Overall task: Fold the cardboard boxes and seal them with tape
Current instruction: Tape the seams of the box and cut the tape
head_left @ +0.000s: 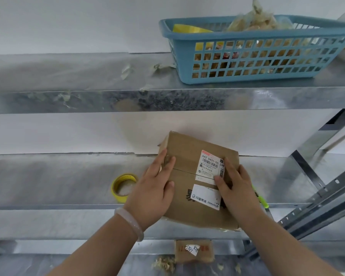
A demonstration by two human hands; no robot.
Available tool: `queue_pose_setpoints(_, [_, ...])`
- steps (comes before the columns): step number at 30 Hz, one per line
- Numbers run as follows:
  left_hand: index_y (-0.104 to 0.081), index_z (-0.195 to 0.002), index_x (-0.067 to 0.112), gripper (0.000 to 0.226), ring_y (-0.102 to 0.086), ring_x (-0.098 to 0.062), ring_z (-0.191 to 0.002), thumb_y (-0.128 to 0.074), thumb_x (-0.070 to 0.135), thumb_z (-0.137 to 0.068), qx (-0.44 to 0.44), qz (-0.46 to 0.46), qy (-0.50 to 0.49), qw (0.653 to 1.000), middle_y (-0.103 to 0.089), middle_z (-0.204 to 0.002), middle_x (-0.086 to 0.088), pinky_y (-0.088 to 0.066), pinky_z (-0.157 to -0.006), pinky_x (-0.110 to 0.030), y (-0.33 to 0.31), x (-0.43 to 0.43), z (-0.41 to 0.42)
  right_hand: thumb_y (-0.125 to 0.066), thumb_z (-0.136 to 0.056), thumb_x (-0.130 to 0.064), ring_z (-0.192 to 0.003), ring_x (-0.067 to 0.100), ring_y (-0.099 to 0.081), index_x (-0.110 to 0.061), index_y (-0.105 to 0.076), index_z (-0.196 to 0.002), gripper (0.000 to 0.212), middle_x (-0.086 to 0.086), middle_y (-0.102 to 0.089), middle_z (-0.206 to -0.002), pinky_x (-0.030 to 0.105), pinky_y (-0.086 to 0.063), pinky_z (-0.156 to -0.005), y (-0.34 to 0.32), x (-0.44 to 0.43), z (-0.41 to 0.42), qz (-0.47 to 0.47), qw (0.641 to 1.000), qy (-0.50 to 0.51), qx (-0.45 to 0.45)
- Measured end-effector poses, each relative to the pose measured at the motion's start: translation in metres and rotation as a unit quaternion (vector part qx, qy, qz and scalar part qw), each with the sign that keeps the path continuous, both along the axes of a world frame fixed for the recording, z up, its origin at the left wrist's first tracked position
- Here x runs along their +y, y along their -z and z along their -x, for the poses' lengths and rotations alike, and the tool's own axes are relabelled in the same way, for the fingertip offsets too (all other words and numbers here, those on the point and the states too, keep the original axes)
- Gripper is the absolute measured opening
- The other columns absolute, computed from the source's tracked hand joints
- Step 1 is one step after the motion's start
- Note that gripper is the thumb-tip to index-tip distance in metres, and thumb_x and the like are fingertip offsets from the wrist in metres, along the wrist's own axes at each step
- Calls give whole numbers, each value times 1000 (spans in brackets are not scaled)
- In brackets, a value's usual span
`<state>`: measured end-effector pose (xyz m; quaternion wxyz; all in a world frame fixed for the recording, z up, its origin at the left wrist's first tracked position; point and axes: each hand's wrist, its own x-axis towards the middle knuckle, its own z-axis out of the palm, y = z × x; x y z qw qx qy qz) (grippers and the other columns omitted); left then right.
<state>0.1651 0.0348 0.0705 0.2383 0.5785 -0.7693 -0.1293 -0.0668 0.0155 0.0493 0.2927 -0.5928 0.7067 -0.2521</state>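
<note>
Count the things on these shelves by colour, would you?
Blue: 1, basket
Brown: 2, cardboard box and lower cardboard piece
Yellow: 2, tape roll and yellow item in the basket
Green: 1, pen-like tool
Total: 6

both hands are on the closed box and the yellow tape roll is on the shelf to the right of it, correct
Not quite. The head view shows the yellow tape roll on the shelf to the left of the cardboard box. The left hand and right hand do rest on the closed box.
</note>
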Motion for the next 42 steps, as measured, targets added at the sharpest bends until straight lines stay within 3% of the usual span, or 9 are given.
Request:
queue_pose_setpoints(4, [-15,-151,35,56,-15,7,-137,-39,34,-100,70,-5,-13,997,10,-155,27,-26,-110,-17,1,-1,10,-41,-93,-60,-143,25,-28,-54,-18,-147,59,-4,-10,-161,46,-36,-111,-15,0,7,46,997,20,66])
queue_pose_setpoints(8, [-12,-150,37,58,3,26,-128,-40,34,-100,121,-32,2,992,13,-153,30,-4,-99,6,14,0,23,-43,-92,-60,-145,28,-23,-54,-21,-147,59,-2,-10,-161,48,-28,-116,-27,-4,21,31,993,16,111])
queue_pose_setpoints(18, [-22,-151,24,58,-11,-10,-144,-43,37,-98,75,-76,-76,991,-2,-159,10,-13,-115,-23,40,-8,6,-36,-95,-61,-146,30,-19,-48,-11,-151,63,0,-1,-163,45,-25,-118,-4,-23,-1,-47,986,-57,152])
queue_pose_setpoints(22, [-13,-153,21,62,-13,-23,-146,-19,49,-98,-88,-124,-85,985,5,-161,-1,-18,-118,-33,61,-10,6,-27,-93,-69,-150,32,-3,-42,10,-152,74,7,21,-161,44,-15,-119,23,-22,-9,-103,965,-111,212])
queue_pose_setpoints(25, [-35,-147,17,62,-28,-29,-143,-19,46,-95,-165,-64,-65,982,-19,-159,-7,-32,-113,-45,69,-10,3,-11,-91,-69,-149,24,14,-35,13,-152,74,2,26,-160,41,1,-121,36,-23,-14,-32,949,-137,281])
queue_pose_setpoints(29, [-37,-146,27,52,-28,-20,-143,-18,44,-101,-250,-1,94,964,-30,-156,1,-22,-111,-45,71,-9,7,-16,-99,-49,-146,22,-26,-24,-34,-149,59,0,-31,-158,46,-15,-114,43,-18,-19,67,907,-247,334])
queue_pose_setpoints(31, [-35,-147,24,55,-29,-17,-143,-13,46,-101,-258,-13,98,961,-31,-155,3,-22,-109,-44,73,-10,8,-12,-101,-54,-143,24,-33,-21,-37,-148,63,1,-37,-155,48,-19,-110,47,-17,-18,48,891,-281,352])
queue_pose_setpoints(36, [-46,-142,22,55,-42,-13,-135,-18,46,-100,-250,-15,70,966,-44,-147,6,-32,-110,-40,72,-23,11,14,-85,-64,-149,12,14,-27,9,-154,79,-12,21,-156,38,9,-118,43,-30,-19,50,892,-290,341])
queue_pose_setpoints(42, [-66,-118,33,41,-54,-9,-113,-38,46,-90,-151,7,13,988,-61,-123,19,-50,-91,-35,55,-46,12,18,-74,-76,-147,9,17,-17,15,-153,98,-3,21,-160,25,15,-116,44,-31,-17,32,925,-219,310])
